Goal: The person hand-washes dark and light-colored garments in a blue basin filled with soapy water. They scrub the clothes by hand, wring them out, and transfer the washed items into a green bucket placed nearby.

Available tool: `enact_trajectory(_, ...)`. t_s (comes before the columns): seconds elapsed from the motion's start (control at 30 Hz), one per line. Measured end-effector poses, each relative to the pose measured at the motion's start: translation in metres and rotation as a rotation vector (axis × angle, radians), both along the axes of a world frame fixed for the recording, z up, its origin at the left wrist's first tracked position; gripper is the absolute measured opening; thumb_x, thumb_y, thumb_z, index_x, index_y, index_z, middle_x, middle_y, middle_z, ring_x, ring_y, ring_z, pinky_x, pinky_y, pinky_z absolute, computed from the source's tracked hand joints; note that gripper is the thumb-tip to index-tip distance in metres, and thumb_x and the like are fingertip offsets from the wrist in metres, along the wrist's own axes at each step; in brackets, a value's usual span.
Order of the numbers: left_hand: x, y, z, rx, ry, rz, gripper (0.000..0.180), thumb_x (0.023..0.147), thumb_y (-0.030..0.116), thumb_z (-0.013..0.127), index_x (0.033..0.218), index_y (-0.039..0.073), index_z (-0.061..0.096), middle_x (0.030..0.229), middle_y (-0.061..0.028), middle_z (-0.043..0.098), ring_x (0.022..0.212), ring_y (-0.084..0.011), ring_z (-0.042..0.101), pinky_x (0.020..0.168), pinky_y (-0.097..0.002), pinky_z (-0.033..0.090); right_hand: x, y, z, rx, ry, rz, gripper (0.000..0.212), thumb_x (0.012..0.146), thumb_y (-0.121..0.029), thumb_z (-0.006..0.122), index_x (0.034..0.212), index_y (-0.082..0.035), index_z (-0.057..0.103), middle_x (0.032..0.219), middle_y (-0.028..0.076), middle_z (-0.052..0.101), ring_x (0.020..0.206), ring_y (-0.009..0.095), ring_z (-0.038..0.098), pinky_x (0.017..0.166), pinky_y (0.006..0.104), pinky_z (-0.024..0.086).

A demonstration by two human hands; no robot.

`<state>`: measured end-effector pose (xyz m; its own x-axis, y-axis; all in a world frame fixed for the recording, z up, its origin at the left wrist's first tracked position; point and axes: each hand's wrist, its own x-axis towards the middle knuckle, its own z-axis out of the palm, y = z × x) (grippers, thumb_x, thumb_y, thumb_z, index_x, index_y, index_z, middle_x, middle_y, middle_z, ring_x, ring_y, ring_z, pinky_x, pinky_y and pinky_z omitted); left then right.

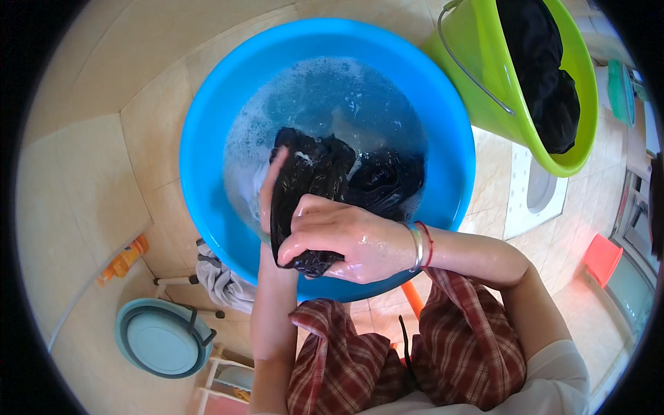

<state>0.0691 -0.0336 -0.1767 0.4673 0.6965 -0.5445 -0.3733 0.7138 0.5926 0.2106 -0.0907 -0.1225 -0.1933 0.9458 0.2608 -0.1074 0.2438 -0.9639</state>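
A wet black cloth point(311, 173) is bunched up above a large blue basin point(200, 138). My right hand point(346, 238) is closed on its near end, fingers curled round the folds. Behind the cloth's left side, my left hand point(270, 190) holds it from beneath; one finger lies stretched along the edge, and the rest of that hand is hidden. Bits of suds cling to the cloth. More dark fabric point(391, 180) lies partly under the cloudy, foamy water point(332, 90) to the right.
A green bucket point(477, 90) with black fabric point(539, 76) stands at the far right, beside a white squat toilet point(536, 197). Left of my knees are a grey folding basin point(159, 346), a grey cloth point(225, 280) and an orange bottle point(124, 259). A red-orange object point(603, 260) sits far right.
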Motion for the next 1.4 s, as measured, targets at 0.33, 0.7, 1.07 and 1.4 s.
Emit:
enact_trajectory(0.33, 0.005, -0.008, -0.002, -0.321, -0.449, -0.021, 0.049, 0.102, 0.034, 0.037, 0.142, 0.007, 0.044, 0.138, -0.0105, 0.054, 0.123, -0.0258, 0.055, 0.105, -0.0423, 0.045, 0.027, 0.008, -0.059, -0.750, 0.758, -0.352, 0.070, 0.087, -0.028, 0.075, 0.146, -0.010, 0.043, 0.133, 0.011, 0.053, 0.118, 0.021, 0.055, 0.103, 0.0334, 0.044)
enact_trajectory(0.7, 0.018, -0.005, -0.002, 0.072, 0.204, -0.149, 0.074, 0.094, 0.002, 0.050, 0.157, 0.018, 0.014, 0.146, -0.0135, 0.040, 0.125, -0.0233, 0.051, 0.104, -0.0349, 0.045, 0.021, 0.004, -0.070, -0.834, 0.785, -0.549, 0.033, 0.081, -0.013, 0.079, 0.108, -0.002, 0.064, 0.095, 0.005, 0.067, 0.086, 0.015, 0.066, 0.079, 0.0288, 0.054)
enact_trajectory(1.07, 0.031, -0.037, 0.011, 0.655, 0.670, 0.007, 0.051, 0.078, 0.008, 0.080, 0.119, 0.005, 0.051, 0.131, -0.0165, 0.054, 0.117, -0.0286, 0.054, 0.102, -0.0393, 0.042, 0.000, 0.000, -0.064, -1.108, 1.410, -0.392, 0.030, 0.098, -0.035, 0.059, 0.107, -0.007, 0.063, 0.101, 0.009, 0.069, 0.088, 0.021, 0.068, 0.080, 0.0354, 0.057)
enact_trajectory(1.4, 0.031, -0.025, 0.048, 1.519, 0.714, -0.198, 0.044, 0.066, -0.002, 0.080, 0.098, 0.008, 0.053, 0.113, -0.0173, 0.062, 0.103, -0.0349, 0.061, 0.092, -0.0420, 0.047, 0.000, -0.012, -0.074, -0.976, 1.594, -0.041, 0.036, 0.102, -0.042, 0.048, 0.118, -0.011, 0.059, 0.106, 0.005, 0.066, 0.096, 0.018, 0.065, 0.087, 0.0324, 0.054)
